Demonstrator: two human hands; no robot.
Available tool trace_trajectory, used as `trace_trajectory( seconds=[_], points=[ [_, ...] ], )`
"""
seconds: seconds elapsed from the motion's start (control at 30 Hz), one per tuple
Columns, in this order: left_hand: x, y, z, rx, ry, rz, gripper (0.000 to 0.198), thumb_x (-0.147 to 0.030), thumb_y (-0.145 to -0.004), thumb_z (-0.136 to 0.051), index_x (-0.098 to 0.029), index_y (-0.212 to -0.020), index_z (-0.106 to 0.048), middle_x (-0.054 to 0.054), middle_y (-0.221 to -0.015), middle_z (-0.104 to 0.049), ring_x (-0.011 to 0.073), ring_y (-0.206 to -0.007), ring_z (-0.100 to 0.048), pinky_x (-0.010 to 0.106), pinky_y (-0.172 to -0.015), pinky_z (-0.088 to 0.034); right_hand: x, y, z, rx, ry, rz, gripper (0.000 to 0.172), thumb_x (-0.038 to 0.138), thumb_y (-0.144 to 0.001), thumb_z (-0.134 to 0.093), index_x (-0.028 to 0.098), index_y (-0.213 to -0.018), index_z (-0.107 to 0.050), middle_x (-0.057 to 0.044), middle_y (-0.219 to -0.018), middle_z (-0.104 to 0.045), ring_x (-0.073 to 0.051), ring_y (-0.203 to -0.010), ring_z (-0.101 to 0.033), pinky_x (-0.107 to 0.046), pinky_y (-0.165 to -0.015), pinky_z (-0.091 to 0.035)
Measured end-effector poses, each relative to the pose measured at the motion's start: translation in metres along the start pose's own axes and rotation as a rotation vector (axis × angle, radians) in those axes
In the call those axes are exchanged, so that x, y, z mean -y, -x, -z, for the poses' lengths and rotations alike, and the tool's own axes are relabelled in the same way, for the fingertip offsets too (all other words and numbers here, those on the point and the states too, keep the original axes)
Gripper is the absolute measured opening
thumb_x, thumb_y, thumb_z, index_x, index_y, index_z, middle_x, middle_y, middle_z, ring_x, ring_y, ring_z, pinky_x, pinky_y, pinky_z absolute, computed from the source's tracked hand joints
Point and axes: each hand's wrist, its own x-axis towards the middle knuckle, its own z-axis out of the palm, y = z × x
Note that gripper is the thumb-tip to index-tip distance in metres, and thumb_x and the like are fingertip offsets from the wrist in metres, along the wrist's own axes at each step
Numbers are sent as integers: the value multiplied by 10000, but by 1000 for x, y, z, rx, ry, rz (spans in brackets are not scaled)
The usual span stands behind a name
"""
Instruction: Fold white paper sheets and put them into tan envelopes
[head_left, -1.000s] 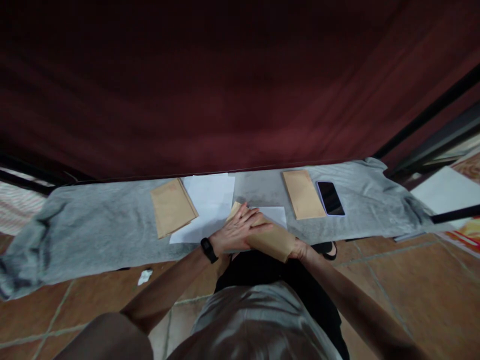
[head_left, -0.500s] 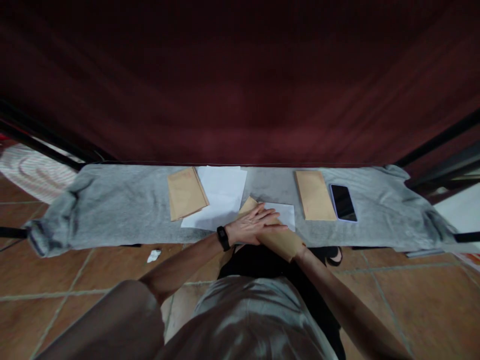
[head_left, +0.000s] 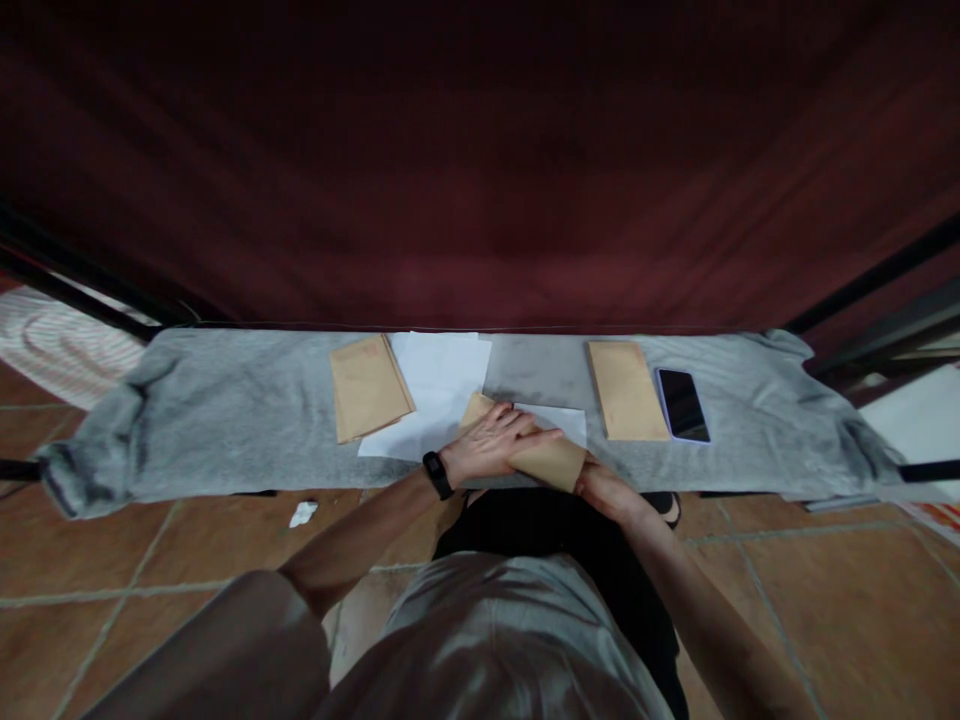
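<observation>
One brown envelope [head_left: 551,462] is shown in the head view just below the frame's centre, set aslant, with a white sheet [head_left: 564,422] showing along its upper edge. It is covered partly by the left hand [head_left: 491,443], whose fingers are laid straight and loose across it. Its right end is met by the right hand [head_left: 602,487]; whether it is gripped by those hidden fingers cannot be told. Left of centre, white paper [head_left: 446,380] is partly overlapped by brown envelopes [head_left: 369,390]; at centre right, a phone [head_left: 682,405] is placed on grey cloth [head_left: 240,415].
</observation>
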Motion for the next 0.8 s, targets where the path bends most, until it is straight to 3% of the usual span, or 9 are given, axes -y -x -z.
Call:
trace_trajectory(
  seconds=[0.1, 0.2, 0.33, 0.43, 0.6, 0.8],
  points=[
    [6, 4, 3, 5, -5, 58, 788, -285, -893, -612, -343, -1583, -236, 87, -1317, -537, 291, -1234, -467, 450, -1120, -274, -1, 2, 14, 94, -160, -50, 349, 413, -762, -707, 218, -1052, -710, -77, -976, -761, -264, -938, -713, -358, -772, -580],
    [13, 12, 3, -14, -13, 121, 846, -345, -888, -636, -316, -1598, -177, 95, -1349, -521, 296, -1249, -466, 453, -1129, -270, -6, -2, 24, 6, -218, -30, 457, 460, -718, -719, 205, -1094, -677, -84, -1042, -746, -244, -924, -711, -378, -826, -578],
    [25, 27, -1, -28, -47, 235, 994, -449, -820, -732, -267, -1603, -147, 123, -1386, -507, 322, -1267, -471, 458, -1121, -295, -21, -10, 33, -275, 142, 145, 532, 609, -812, -592, 192, -1139, -628, -94, -1001, -706, -217, -803, -672, -400, -770, -577],
    [32, 37, -6, -28, -75, 297, 1040, -483, -797, -755, -258, -1603, -139, 138, -1394, -507, 331, -1284, -473, 469, -1126, -299, -30, -14, 33, -439, 432, 274, 543, 606, -859, -560, 182, -1197, -583, -145, -1131, -642, -254, -910, -651, -456, -869, -546],
    [32, 45, -13, -52, -74, 362, 1075, -529, -778, -759, -256, -1605, -127, 135, -1367, -532, 331, -1283, -490, 481, -1142, -305, -33, -20, 20, -527, 828, 252, 528, 509, -890, -587, 152, -1267, -491, -205, -1251, -559, -329, -1135, -592, -463, -950, -506],
    [32, 42, -21, -81, -92, 347, 1086, -566, -759, -767, -237, -1600, -165, 162, -1408, -518, 342, -1317, -474, 504, -1164, -284, -25, -33, 9, -563, 945, 138, 380, 367, -837, -674, 174, -1126, -521, -174, -1115, -633, -315, -1083, -628, -385, -911, -507]
  ],
)
